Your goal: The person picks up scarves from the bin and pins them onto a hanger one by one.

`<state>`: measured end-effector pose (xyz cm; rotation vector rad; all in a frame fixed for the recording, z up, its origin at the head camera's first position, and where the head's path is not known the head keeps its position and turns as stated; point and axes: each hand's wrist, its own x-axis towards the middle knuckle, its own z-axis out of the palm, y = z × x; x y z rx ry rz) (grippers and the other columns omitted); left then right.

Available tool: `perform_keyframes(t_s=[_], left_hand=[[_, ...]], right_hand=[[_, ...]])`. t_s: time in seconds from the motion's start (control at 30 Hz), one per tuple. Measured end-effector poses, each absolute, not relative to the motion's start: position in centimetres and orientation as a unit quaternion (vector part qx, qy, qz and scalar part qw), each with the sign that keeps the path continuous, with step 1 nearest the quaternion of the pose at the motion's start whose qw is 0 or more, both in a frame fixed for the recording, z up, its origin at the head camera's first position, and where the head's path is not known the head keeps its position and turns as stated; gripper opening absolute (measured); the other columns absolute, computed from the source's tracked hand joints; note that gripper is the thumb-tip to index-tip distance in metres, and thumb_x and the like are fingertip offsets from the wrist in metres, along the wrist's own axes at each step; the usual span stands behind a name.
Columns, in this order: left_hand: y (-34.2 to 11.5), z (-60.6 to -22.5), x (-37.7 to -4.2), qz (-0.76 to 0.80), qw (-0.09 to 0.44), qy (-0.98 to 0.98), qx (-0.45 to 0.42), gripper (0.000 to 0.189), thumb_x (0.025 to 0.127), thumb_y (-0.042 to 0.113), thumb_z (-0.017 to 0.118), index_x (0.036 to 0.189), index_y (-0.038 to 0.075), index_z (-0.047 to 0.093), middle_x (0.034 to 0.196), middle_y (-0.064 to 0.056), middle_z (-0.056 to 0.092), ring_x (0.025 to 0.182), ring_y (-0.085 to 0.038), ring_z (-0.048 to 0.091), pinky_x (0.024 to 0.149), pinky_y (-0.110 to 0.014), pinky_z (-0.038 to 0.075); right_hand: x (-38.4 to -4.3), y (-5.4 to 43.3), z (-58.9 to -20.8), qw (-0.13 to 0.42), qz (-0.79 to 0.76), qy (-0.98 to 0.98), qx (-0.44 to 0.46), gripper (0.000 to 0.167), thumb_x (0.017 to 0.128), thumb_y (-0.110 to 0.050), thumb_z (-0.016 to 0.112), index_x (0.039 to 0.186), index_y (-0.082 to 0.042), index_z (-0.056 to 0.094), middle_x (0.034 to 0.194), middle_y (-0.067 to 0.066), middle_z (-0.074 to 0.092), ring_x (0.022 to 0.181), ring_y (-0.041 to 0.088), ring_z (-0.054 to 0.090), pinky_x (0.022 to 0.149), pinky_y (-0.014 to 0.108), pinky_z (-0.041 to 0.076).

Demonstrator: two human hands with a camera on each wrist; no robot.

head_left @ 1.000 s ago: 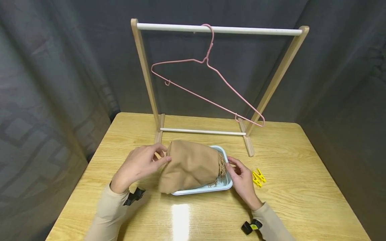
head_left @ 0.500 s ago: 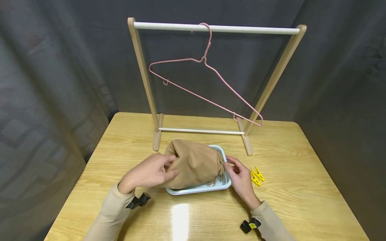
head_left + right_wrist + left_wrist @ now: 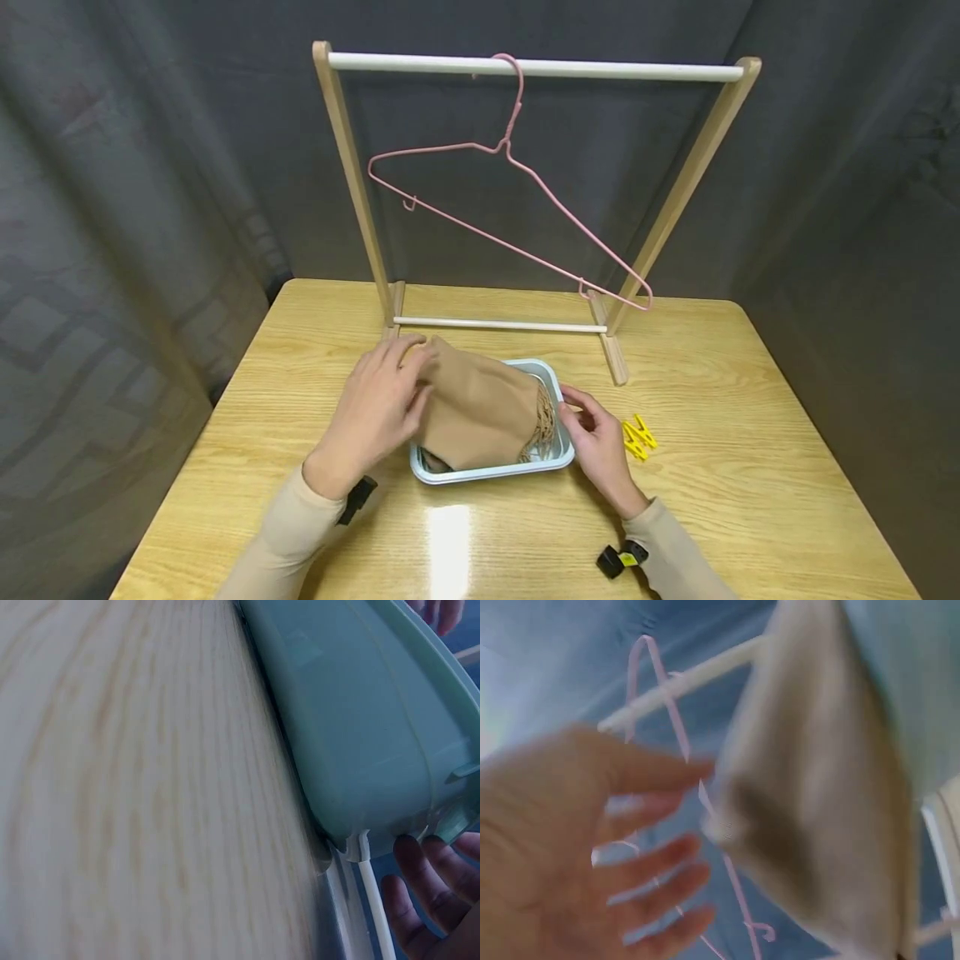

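Observation:
A tan scarf [image 3: 480,404] with a fringed end lies bunched in a light blue plastic tub [image 3: 498,475] on the table. The left hand [image 3: 378,404] is over the tub's left end, fingertips right at the scarf's raised upper-left corner. In the left wrist view that hand [image 3: 607,840] has its fingers loosely spread beside the blurred scarf [image 3: 817,795]. At the tub's right end, the right hand [image 3: 600,446] holds the rim. The right wrist view shows curled fingers [image 3: 427,877] against the tub's outer end [image 3: 360,735].
Behind the tub stands a wooden rack with a white top bar [image 3: 615,70], a pink wire hanger [image 3: 558,200] hooked on it. Yellow clothespins [image 3: 639,437] lie right of the right hand. Dark grey curtains [image 3: 847,183] surround the wooden table [image 3: 735,500].
The left hand moves from the scarf's left side up toward its back corner. The scarf's left end, draped over the rim earlier, now sits inside the tub. The right hand stays put.

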<state>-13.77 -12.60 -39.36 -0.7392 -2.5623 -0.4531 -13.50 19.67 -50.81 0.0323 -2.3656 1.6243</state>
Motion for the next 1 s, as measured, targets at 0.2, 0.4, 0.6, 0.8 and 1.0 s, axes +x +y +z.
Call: perform_keyframes(t_s=[0.2, 0.4, 0.6, 0.8, 1.0], left_hand=[[-10.8, -39.8, -11.6, -0.065, 0.181, -0.900, -0.391, 0.043, 0.070, 0.009, 0.092, 0.110, 0.019, 0.078, 0.115, -0.002, 0.073, 0.108, -0.025, 0.068, 0.095, -0.040, 0.058], [-9.0, -42.6, -11.7, -0.043, 0.123, -0.916, -0.379, 0.037, 0.066, 0.008, 0.092, 0.096, 0.025, 0.080, 0.099, 0.003, 0.073, 0.096, -0.020, 0.065, 0.088, -0.036, 0.055], [-9.2, -43.8, -13.1, -0.041, 0.130, -0.918, -0.371, 0.025, 0.073, 0.010, 0.089, 0.092, 0.024, 0.083, 0.092, 0.004, 0.074, 0.091, -0.021, 0.067, 0.083, -0.037, 0.053], [-9.4, -43.3, -14.2, -0.153, 0.117, -0.910, -0.368, 0.017, 0.087, -0.001, 0.069, 0.093, 0.013, 0.076, 0.083, 0.004, 0.073, 0.073, -0.010, 0.068, 0.069, -0.027, 0.057], [-9.8, -41.5, -13.9, -0.360, 0.057, -0.889, -0.278, 0.021, 0.096, 0.006, 0.060, 0.105, 0.014, 0.077, 0.084, 0.006, 0.071, 0.069, -0.004, 0.057, 0.066, -0.024, 0.050]], right_hand=[[-13.5, 19.7, -50.8, 0.137, 0.559, -0.818, 0.020, 0.029, 0.101, -0.006, 0.070, 0.130, -0.003, 0.074, 0.120, 0.021, 0.077, 0.082, 0.000, 0.071, 0.076, 0.015, 0.056], [-13.6, 19.8, -50.8, 0.140, 0.561, -0.816, 0.018, 0.029, 0.101, -0.006, 0.071, 0.129, -0.005, 0.075, 0.120, 0.020, 0.077, 0.082, 0.000, 0.071, 0.075, 0.015, 0.056], [-13.5, 19.8, -50.8, 0.141, 0.562, -0.815, 0.021, 0.029, 0.101, -0.006, 0.070, 0.130, -0.003, 0.074, 0.120, 0.021, 0.077, 0.081, 0.001, 0.071, 0.074, 0.015, 0.056], [-13.6, 19.8, -50.9, 0.143, 0.561, -0.815, 0.026, 0.029, 0.101, -0.006, 0.070, 0.130, -0.003, 0.074, 0.120, 0.021, 0.077, 0.082, 0.002, 0.071, 0.074, 0.016, 0.057], [-13.6, 19.7, -50.8, 0.147, 0.563, -0.813, 0.027, 0.028, 0.101, -0.005, 0.070, 0.129, -0.003, 0.075, 0.118, 0.021, 0.077, 0.079, 0.000, 0.070, 0.072, 0.015, 0.056]])
